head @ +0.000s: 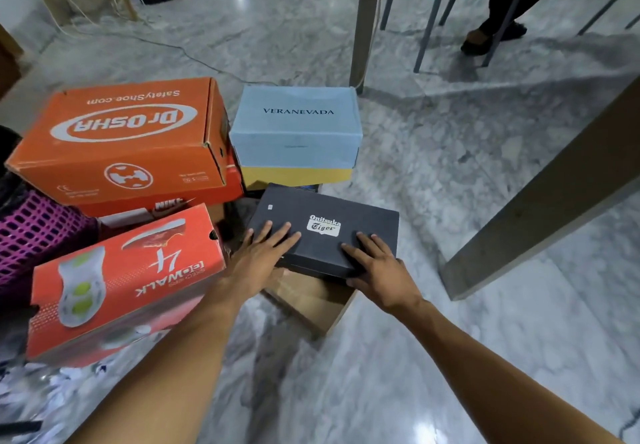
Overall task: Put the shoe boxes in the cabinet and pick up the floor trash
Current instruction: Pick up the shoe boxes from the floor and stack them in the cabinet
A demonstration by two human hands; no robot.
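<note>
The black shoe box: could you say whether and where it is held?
Left hand and right hand pinch the black shoe box at its near edge.

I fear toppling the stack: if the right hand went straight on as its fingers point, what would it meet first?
Past the far edge of the black box, probably the yellow box under the light blue box, though depth is unclear.
</note>
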